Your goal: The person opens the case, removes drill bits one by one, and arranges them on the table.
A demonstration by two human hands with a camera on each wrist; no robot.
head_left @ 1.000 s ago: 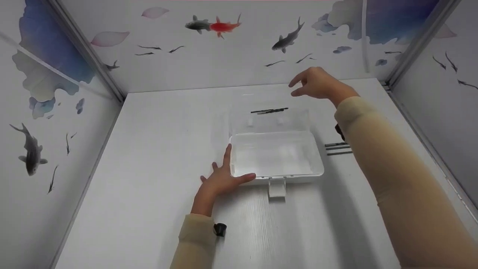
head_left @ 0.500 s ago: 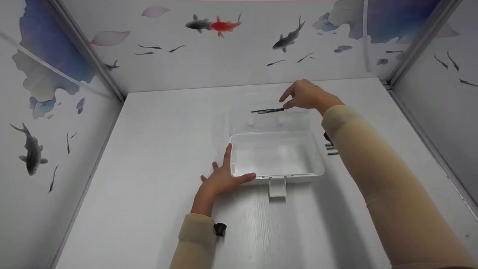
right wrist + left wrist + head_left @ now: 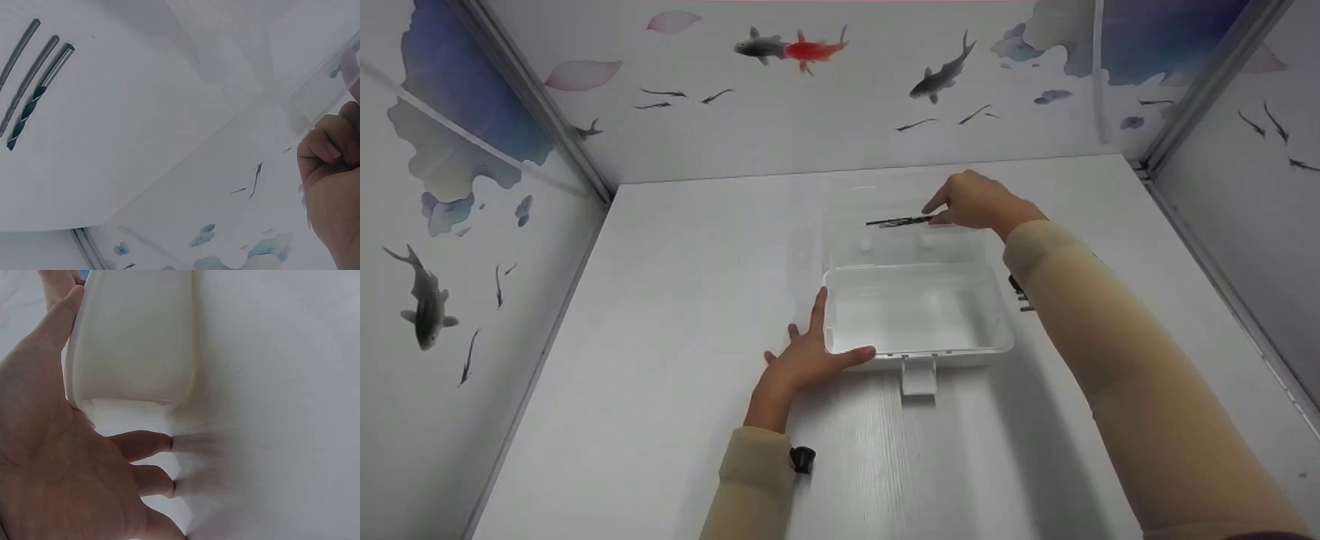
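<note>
A white plastic box (image 3: pixel 911 311) stands with its clear hinged lid (image 3: pixel 844 247) swung back. My left hand (image 3: pixel 802 361) braces its front left corner, thumb along the front rim and index finger along the left side. In the left wrist view my other left fingers (image 3: pixel 146 445) are spread, tips down at the table. Several thin dark drill bits (image 3: pixel 896 222) lie in a bundle over the open lid. My right hand (image 3: pixel 979 201) pinches their right ends between thumb and index finger. The right wrist view shows its other fingers (image 3: pixel 332 138) curled; its thumb is hidden there.
Three larger drill bits (image 3: pixel 39 109) lie side by side on the table right of the box, mostly hidden by my right sleeve (image 3: pixel 1110 360) in the head view. A latch flap (image 3: pixel 919 376) hangs off the box front. Fish-printed walls (image 3: pixel 810 120) enclose the table.
My right hand has come down and left from above the lid to the right ends of the thin drill bits, its finger and thumb drawing closer. My left hand has stayed at the box.
</note>
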